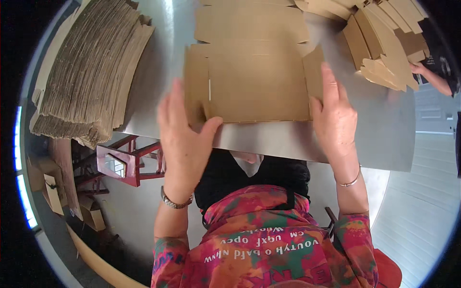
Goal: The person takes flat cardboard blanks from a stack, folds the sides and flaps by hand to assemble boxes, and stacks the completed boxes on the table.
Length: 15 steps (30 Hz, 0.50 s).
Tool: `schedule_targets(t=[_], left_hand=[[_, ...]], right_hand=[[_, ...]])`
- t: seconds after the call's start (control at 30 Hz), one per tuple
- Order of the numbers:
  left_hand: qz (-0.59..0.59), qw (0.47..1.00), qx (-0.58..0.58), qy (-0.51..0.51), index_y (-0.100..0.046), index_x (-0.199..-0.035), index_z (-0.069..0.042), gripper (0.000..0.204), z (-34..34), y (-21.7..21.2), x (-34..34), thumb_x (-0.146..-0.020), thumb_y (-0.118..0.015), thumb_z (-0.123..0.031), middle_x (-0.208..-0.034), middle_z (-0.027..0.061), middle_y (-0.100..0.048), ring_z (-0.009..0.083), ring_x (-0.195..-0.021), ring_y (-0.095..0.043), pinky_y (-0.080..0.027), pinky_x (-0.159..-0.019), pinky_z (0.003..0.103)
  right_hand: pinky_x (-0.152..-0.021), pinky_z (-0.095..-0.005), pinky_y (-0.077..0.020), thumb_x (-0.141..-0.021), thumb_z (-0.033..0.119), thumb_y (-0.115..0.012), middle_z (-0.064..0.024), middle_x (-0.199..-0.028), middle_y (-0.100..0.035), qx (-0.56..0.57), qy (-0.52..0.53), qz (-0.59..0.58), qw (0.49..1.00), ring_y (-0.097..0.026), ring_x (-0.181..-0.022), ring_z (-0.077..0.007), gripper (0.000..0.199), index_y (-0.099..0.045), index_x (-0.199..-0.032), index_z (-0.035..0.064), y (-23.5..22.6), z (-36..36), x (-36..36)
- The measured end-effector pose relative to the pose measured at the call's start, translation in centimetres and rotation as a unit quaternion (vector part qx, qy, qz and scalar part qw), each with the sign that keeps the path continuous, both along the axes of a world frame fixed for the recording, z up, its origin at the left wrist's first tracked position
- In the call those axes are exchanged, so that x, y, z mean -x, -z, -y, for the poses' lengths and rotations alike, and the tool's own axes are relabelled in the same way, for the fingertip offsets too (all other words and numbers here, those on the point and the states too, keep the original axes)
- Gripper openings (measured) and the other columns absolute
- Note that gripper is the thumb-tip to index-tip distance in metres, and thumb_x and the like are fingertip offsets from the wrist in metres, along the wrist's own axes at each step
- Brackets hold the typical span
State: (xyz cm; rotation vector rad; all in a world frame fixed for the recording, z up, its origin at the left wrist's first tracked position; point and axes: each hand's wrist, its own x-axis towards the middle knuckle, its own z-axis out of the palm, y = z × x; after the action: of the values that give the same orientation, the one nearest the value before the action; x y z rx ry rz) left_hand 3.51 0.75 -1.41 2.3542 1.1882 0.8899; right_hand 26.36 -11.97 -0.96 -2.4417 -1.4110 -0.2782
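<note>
A partly folded brown cardboard box (pixel 257 81) lies on the metal table in front of me, its inside facing up. Its left side flap (pixel 196 79) and right side flap (pixel 313 72) stand tilted up from the base. My left hand (pixel 185 132) is open at the near left corner, fingers stretched along the outside of the left flap and thumb apart by the front edge. Against the outside of the right flap, my right hand (pixel 336 113) has its fingers stretched out and its thumb by the flap. The left fingertips are slightly blurred.
A tall stack of flat cardboard (pixel 91 67) stands at the left of the metal table (pixel 374 129). Folded cardboard pieces (pixel 379 43) gather at the far right, near another person's hand (pixel 418 68). A red stool (pixel 122 165) sits below the table's left edge.
</note>
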Motion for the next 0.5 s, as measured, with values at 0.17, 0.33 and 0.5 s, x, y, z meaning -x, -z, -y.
schedule_targets(t=[0.17,0.33,0.5], left_hand=[[0.032,0.997,0.06,0.047,-0.053,-0.126,0.001,0.06,0.8,0.8,-0.4,-0.071,-0.076,-0.001,-0.104,0.0166,-0.059,0.0324,-0.082,-0.061,-0.051,-0.069,0.04],[0.006,0.99,-0.065,0.123,-0.063,-0.102,0.002,0.031,0.2,0.1,-1.0,-0.078,-0.074,-0.013,-0.1,0.0186,-0.059,0.0359,-0.078,-0.061,-0.051,-0.065,0.04],[-0.158,0.983,0.011,0.091,-0.064,-0.108,0.0,0.03,-2.8,0.2,-2.6,-0.081,-0.07,-0.012,-0.099,0.019,-0.064,0.0357,-0.087,-0.062,-0.05,-0.073,0.039]], right_hand=[[-0.067,-0.0427,-0.0549,-0.08,0.012,-0.071,-0.022,-0.108,-0.063,-0.017,-0.037,-0.021,0.999,-0.066,-0.082,-0.0376,0.071,-0.038,-0.143,0.011,-0.5,-0.6,1.4],[-0.068,-0.0437,-0.054,-0.079,0.014,-0.071,-0.018,-0.1,-0.064,0.05,-0.074,-0.05,0.995,-0.063,-0.082,-0.034,0.063,-0.043,-0.134,0.0065,-1.1,0.0,1.4],[-0.082,-0.046,-0.0508,-0.083,0.015,-0.063,-0.0233,-0.107,-0.061,-0.068,-0.064,-0.186,0.978,-0.061,-0.093,-0.041,0.049,-0.048,-0.128,0.0022,-0.1,-1.4,-1.2]])
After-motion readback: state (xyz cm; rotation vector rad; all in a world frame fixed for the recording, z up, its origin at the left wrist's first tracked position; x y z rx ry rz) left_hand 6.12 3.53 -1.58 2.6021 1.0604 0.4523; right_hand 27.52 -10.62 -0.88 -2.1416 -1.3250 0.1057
